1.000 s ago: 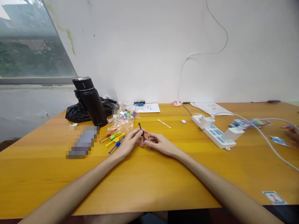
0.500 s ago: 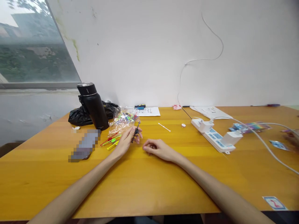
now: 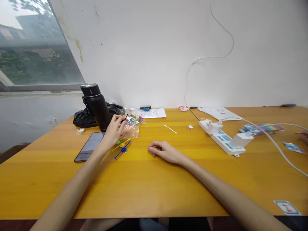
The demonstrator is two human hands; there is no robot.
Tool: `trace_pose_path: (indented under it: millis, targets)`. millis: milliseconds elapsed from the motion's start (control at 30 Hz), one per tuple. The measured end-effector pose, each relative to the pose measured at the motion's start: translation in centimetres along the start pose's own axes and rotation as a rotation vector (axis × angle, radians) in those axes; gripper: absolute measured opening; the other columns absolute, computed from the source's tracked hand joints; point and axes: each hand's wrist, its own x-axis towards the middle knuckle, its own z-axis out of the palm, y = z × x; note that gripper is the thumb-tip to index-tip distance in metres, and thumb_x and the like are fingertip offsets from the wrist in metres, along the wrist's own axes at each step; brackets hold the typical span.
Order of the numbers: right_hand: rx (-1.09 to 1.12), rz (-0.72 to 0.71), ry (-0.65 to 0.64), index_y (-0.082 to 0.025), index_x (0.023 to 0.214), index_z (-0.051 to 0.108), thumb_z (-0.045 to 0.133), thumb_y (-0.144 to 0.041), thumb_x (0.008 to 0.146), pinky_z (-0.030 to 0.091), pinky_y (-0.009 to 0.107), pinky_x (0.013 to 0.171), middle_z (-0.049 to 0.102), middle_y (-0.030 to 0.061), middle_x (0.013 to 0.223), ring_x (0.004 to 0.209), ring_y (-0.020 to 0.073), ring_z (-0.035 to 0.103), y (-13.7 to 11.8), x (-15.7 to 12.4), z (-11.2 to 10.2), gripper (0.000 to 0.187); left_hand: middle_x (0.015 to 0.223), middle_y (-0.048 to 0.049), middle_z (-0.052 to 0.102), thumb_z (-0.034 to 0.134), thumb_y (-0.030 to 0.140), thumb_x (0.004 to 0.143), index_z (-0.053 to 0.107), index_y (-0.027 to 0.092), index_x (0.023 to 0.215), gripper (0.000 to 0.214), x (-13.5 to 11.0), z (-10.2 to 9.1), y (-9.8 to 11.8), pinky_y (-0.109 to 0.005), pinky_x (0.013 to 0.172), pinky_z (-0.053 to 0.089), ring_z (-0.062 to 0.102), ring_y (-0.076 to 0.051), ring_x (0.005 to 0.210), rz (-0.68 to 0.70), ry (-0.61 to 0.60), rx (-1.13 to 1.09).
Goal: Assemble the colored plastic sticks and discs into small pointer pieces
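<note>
My left hand (image 3: 114, 129) is beside the black bottle, over the near edge of a clear plastic bag (image 3: 133, 131) of small colourful pieces. Its fingers are closed on a black arrow spinner (image 3: 126, 116); only the tip shows. Below the wrist lie a blue arrow spinner (image 3: 123, 149), a yellow arrow spinner (image 3: 122, 145) and a green one (image 3: 118, 141), partly covered by the hand. My right hand (image 3: 166, 151) rests on the table with loosely curled fingers, and nothing shows in it. A white arrow spinner (image 3: 170, 129) lies beyond it.
A phone (image 3: 88, 148) lies by my left forearm, near the black bottle (image 3: 97, 107) and a black bag (image 3: 83, 118). At right are a white power strip (image 3: 222, 139) with chargers, a trailing cable and papers (image 3: 220, 113). Another person's hand (image 3: 302, 136) shows at the right edge.
My left hand has moved left and away from me with the black arrow spinner, toward the bag. The blue spinner now shows on the table. My right hand stays in place.
</note>
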Motion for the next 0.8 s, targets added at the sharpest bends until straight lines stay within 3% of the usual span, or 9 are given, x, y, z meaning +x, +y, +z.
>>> trace_pose_path:
  millis: [100, 200, 500, 633, 800]
  targets:
    - [-0.01, -0.008, 0.003, -0.018, 0.097, 0.064, 0.051, -0.046, 0.099, 0.041, 0.025, 0.068, 0.068, 0.001, 0.078, 0.071, 0.0143, 0.057, -0.1, 0.0, -0.1, 0.031, 0.111, -0.0106, 0.06, 0.039, 0.034, 0.099, 0.061, 0.019, 0.115, 0.031, -0.1, -0.3, -2.0, -0.037, 0.095, 0.042, 0.056, -0.026, 0.103, 0.013, -0.129, 0.321]
    - [-0.023, -0.009, 0.003, -0.018, 0.097, 0.064, 0.051, -0.046, 0.099, 0.04, 0.024, 0.067, 0.067, 0.0008, 0.078, 0.07, 0.0138, 0.056, -0.2, 0.0, -0.1, 0.031, 0.104, -0.0109, 0.066, 0.039, 0.032, 0.098, 0.06, 0.019, 0.115, 0.03, -0.3, -0.2, -3.1, -0.038, 0.089, 0.043, 0.057, -0.028, 0.1, -0.064, -0.236, 0.464]
    - [-0.025, 0.002, -0.001, -0.018, 0.097, 0.064, 0.05, -0.044, 0.1, 0.04, 0.024, 0.068, 0.066, 0.0003, 0.078, 0.072, 0.0134, 0.056, -0.5, -0.2, -0.2, 0.029, 0.106, -0.0119, 0.066, 0.039, 0.037, 0.093, 0.064, 0.02, 0.099, 0.031, -0.2, -1.4, -3.6, -0.035, 0.075, 0.046, 0.065, -0.03, 0.095, -0.237, -0.304, 0.642]
    - [-0.029, 0.006, -0.004, -0.018, 0.098, 0.064, 0.05, -0.043, 0.1, 0.041, 0.024, 0.069, 0.066, 0.0001, 0.078, 0.072, 0.0133, 0.056, -0.6, -0.1, -0.2, 0.029, 0.111, -0.0119, 0.069, 0.039, 0.04, 0.093, 0.064, 0.021, 0.102, 0.033, -0.1, -1.4, -3.7, -0.035, 0.076, 0.046, 0.066, -0.032, 0.101, -0.248, -0.353, 0.655]
    - [-0.044, 0.005, -0.002, -0.019, 0.097, 0.064, 0.05, -0.043, 0.1, 0.039, 0.023, 0.066, 0.066, -0.0004, 0.077, 0.07, 0.0128, 0.054, -0.4, -0.1, -0.2, 0.028, 0.107, -0.011, 0.071, 0.041, 0.038, 0.092, 0.064, 0.021, 0.099, 0.029, -0.2, -0.9, -3.4, -0.032, 0.071, 0.046, 0.067, -0.029, 0.094, -0.235, -0.392, 0.645]
